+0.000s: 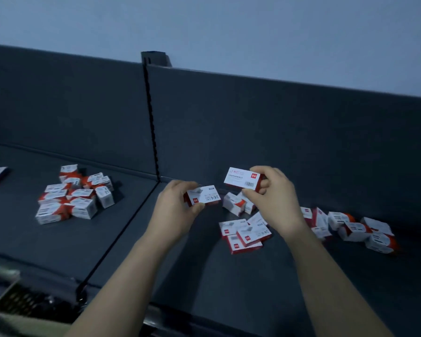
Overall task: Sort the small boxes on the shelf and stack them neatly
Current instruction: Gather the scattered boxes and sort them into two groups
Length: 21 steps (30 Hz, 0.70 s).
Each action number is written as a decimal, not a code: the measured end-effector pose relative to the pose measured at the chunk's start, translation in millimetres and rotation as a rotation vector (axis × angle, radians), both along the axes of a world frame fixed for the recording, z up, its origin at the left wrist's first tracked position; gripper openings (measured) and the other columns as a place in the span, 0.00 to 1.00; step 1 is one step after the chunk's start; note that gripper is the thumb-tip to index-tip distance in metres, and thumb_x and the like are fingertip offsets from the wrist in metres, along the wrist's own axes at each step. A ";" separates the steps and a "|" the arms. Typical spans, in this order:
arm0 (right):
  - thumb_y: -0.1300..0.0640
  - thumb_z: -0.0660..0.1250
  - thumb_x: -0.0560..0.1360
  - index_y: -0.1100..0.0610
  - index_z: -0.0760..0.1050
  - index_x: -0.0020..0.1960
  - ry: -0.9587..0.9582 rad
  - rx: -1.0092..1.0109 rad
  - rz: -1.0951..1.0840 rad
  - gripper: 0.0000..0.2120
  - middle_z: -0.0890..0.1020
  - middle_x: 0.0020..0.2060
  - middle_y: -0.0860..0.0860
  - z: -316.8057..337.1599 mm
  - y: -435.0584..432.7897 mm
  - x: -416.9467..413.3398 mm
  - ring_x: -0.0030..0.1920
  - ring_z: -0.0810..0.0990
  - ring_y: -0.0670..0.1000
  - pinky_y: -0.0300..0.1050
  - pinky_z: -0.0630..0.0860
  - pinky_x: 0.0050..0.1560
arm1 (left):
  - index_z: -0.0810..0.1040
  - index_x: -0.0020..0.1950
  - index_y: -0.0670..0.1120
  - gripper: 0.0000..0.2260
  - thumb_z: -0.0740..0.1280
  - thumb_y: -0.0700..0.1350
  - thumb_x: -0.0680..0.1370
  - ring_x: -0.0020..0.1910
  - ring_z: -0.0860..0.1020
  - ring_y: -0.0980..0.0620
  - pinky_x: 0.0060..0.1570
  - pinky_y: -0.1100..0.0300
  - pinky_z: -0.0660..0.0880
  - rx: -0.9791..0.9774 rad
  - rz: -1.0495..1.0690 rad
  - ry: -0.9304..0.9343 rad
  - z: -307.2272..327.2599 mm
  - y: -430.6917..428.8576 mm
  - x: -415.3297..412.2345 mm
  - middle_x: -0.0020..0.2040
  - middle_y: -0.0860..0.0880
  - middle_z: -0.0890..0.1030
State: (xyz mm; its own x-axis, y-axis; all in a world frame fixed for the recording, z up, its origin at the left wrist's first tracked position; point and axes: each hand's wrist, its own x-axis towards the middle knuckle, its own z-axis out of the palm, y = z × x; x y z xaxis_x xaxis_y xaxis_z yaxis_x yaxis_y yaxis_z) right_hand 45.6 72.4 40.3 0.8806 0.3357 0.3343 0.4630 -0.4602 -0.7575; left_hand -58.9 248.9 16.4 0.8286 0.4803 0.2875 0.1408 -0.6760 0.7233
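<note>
Small boxes (243,233), white and red, lie loose on a dark shelf (58,244). There is a heap (68,198) at middle left, a scatter at centre right beneath the hands, and more trailing towards the right edge. At centre, the left hand (178,210) grips one box (204,197) in curled fingers. Just beside it and slightly higher, the right hand (275,205) pinches a second box (243,180).

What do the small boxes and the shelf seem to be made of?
The box in the right hand: likely thin printed cardboard, white and red, crisp folded edges, barcode. The shelf: dark matte panels, probably painted metal, given the slotted upright; uncertain.
</note>
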 end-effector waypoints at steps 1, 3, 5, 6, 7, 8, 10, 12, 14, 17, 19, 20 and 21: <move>0.63 0.73 0.70 0.51 0.77 0.56 -0.001 0.012 0.024 0.16 0.76 0.52 0.45 1.8 16.6 -7.6 0.42 0.78 0.37 0.29 0.75 0.42 | 0.78 0.60 0.48 0.17 0.73 0.42 0.72 0.51 0.76 0.56 0.50 0.68 0.67 0.003 0.025 -0.004 1.9 12.8 -11.0 0.55 0.53 0.76; 0.63 0.72 0.70 0.51 0.77 0.55 -0.006 0.035 0.076 0.16 0.76 0.52 0.46 2.9 52.4 -24.3 0.41 0.78 0.36 0.29 0.75 0.42 | 0.78 0.60 0.48 0.17 0.73 0.42 0.72 0.50 0.74 0.57 0.51 0.68 0.66 0.009 0.074 -0.008 5.6 40.6 -35.0 0.56 0.53 0.75; 0.64 0.71 0.70 0.50 0.77 0.54 -0.002 0.066 0.132 0.16 0.76 0.52 0.46 2.6 90.9 -44.2 0.42 0.79 0.40 0.33 0.76 0.44 | 0.77 0.61 0.48 0.17 0.72 0.43 0.72 0.50 0.73 0.58 0.52 0.67 0.66 0.030 0.118 -0.001 8.8 71.3 -62.2 0.57 0.52 0.75; 0.64 0.71 0.70 0.50 0.77 0.54 0.004 0.077 0.158 0.16 0.76 0.52 0.47 1.7 110.6 -54.9 0.42 0.79 0.42 0.36 0.77 0.45 | 0.77 0.61 0.47 0.18 0.72 0.43 0.72 0.51 0.73 0.57 0.52 0.67 0.67 0.039 0.138 0.005 10.4 87.2 -77.0 0.57 0.51 0.76; 0.64 0.70 0.70 0.50 0.77 0.55 0.011 0.077 0.180 0.16 0.76 0.52 0.46 0.5 130.5 -65.9 0.43 0.79 0.43 0.37 0.76 0.46 | 0.77 0.62 0.47 0.18 0.71 0.42 0.72 0.52 0.74 0.56 0.53 0.66 0.68 0.038 0.159 0.005 12.2 103.4 -92.2 0.58 0.51 0.76; 0.64 0.70 0.70 0.50 0.77 0.55 0.017 0.071 0.202 0.16 0.76 0.52 0.46 -1.0 149.9 -77.1 0.44 0.79 0.43 0.37 0.75 0.46 | 0.76 0.62 0.47 0.18 0.71 0.42 0.72 0.52 0.74 0.56 0.53 0.66 0.69 0.029 0.185 0.006 13.8 119.3 -107.5 0.58 0.51 0.76; 0.64 0.70 0.70 0.49 0.76 0.56 0.024 0.072 0.256 0.17 0.76 0.52 0.46 -5.1 189.4 -100.1 0.45 0.79 0.46 0.39 0.75 0.45 | 0.76 0.61 0.47 0.18 0.71 0.42 0.72 0.51 0.76 0.55 0.50 0.64 0.71 0.015 0.244 0.010 16.4 152.4 -138.4 0.55 0.51 0.77; 0.64 0.70 0.70 0.47 0.75 0.54 0.042 0.081 0.307 0.17 0.76 0.52 0.46 -8.8 226.8 -123.2 0.44 0.80 0.48 0.40 0.73 0.41 | 0.76 0.61 0.48 0.18 0.71 0.43 0.72 0.50 0.77 0.53 0.48 0.62 0.72 0.018 0.290 0.017 17.4 185.4 -167.0 0.54 0.51 0.79; 0.65 0.69 0.70 0.44 0.75 0.53 0.082 0.089 0.335 0.19 0.77 0.52 0.45 -14.3 262.5 -144.4 0.43 0.80 0.48 0.39 0.71 0.37 | 0.75 0.61 0.47 0.17 0.71 0.43 0.73 0.52 0.77 0.52 0.51 0.60 0.74 0.020 0.316 0.030 17.0 218.5 -193.2 0.55 0.50 0.79; 0.66 0.69 0.68 0.41 0.74 0.51 0.144 0.106 0.369 0.21 0.80 0.50 0.46 -25.2 309.5 -171.0 0.46 0.81 0.46 0.47 0.78 0.41 | 0.74 0.64 0.47 0.18 0.69 0.42 0.75 0.55 0.76 0.51 0.52 0.60 0.72 0.035 0.358 0.061 15.1 263.0 -226.4 0.58 0.49 0.78; 0.67 0.69 0.68 0.41 0.74 0.53 0.172 0.111 0.392 0.23 0.81 0.49 0.47 -31.3 336.7 -185.4 0.46 0.82 0.47 0.52 0.80 0.46 | 0.72 0.67 0.46 0.20 0.68 0.41 0.75 0.57 0.75 0.49 0.54 0.59 0.72 0.035 0.386 0.080 12.4 289.3 -243.9 0.60 0.48 0.76; 0.66 0.69 0.68 0.43 0.74 0.54 0.173 0.103 0.395 0.22 0.81 0.50 0.47 -33.8 349.4 -190.8 0.46 0.82 0.47 0.51 0.80 0.47 | 0.71 0.67 0.45 0.20 0.68 0.41 0.75 0.57 0.75 0.49 0.55 0.59 0.71 0.031 0.399 0.088 11.0 301.4 -250.8 0.61 0.47 0.75; 0.65 0.70 0.68 0.44 0.74 0.56 0.168 0.093 0.395 0.22 0.81 0.51 0.48 -35.3 361.4 -195.0 0.46 0.82 0.47 0.49 0.80 0.48 | 0.72 0.67 0.45 0.20 0.68 0.40 0.75 0.58 0.74 0.49 0.55 0.59 0.71 0.026 0.413 0.092 9.7 312.5 -256.3 0.61 0.47 0.75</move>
State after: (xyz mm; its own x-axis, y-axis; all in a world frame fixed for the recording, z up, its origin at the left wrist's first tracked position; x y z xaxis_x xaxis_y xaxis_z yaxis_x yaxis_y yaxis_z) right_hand -149.4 433.7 5.1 0.7355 0.6328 0.2420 0.4564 -0.1989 -0.8673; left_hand -315.2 561.5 26.1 0.5905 0.7712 0.2380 0.4668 -0.5669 0.6788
